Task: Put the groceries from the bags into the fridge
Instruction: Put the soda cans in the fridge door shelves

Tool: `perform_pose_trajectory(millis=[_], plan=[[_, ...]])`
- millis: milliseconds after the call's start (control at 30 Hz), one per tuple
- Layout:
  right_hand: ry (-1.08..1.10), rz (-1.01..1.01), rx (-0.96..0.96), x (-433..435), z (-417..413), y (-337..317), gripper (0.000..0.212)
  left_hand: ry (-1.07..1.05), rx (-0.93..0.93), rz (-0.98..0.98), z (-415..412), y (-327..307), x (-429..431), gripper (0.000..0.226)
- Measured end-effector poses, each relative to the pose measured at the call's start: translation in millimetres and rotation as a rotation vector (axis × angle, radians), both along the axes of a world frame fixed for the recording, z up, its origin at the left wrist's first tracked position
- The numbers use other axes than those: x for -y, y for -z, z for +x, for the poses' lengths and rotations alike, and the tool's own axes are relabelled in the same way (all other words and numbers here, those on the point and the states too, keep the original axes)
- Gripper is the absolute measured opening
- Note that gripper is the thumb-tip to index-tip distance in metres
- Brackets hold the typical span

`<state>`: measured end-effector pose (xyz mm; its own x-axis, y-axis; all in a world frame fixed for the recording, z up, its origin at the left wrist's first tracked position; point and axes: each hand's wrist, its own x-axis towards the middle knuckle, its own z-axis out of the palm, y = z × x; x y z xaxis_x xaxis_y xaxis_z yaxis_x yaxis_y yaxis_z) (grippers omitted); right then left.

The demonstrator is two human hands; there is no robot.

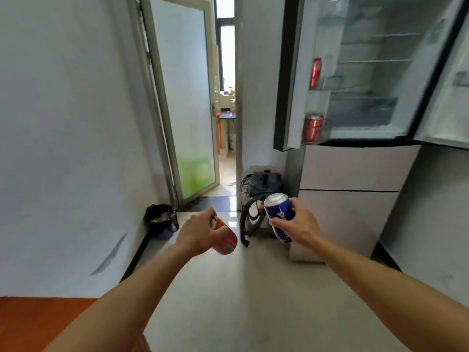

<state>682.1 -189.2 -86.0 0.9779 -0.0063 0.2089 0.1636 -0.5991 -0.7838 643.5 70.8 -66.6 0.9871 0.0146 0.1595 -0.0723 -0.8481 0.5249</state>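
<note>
My left hand (200, 232) grips a red can (225, 237) that lies tilted, its top toward me. A blue can (278, 214), held nearly upright, is in my right hand (297, 224). Both hands are low, in front of the fridge (355, 168), whose upper doors stand open at the upper right. On the left door's racks (327, 83) stand two red cans, one on the upper rack (315, 72) and one on the lower rack (313, 127). The inner shelves (375, 62) look bare.
A dark backpack (265, 184) and a black-and-white bag (252, 217) sit on the floor left of the fridge. A black bin (161, 218) stands by the left wall. A frosted glass door (185, 102) opens onto a corridor. An orange-brown surface (38, 323) is at the lower left.
</note>
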Motion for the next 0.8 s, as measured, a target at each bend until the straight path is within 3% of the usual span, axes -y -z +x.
perform_pose_trajectory(millis=[267,467,800], plan=[[0.262,0.014,-0.002,159.8,77.1,-3.9,0.067,0.345,0.015,-0.02,165.8,7.1,152.2,0.035],[0.557,0.002,0.076,252.8,126.4,-40.4,0.059,0.577,0.012,-0.036,279.4,-19.6,262.7,0.036],[0.81,-0.059,0.1,402.9,167.5,-62.6,0.067,0.842,-0.012,-0.089,380.5,-38.3,456.9,0.032]])
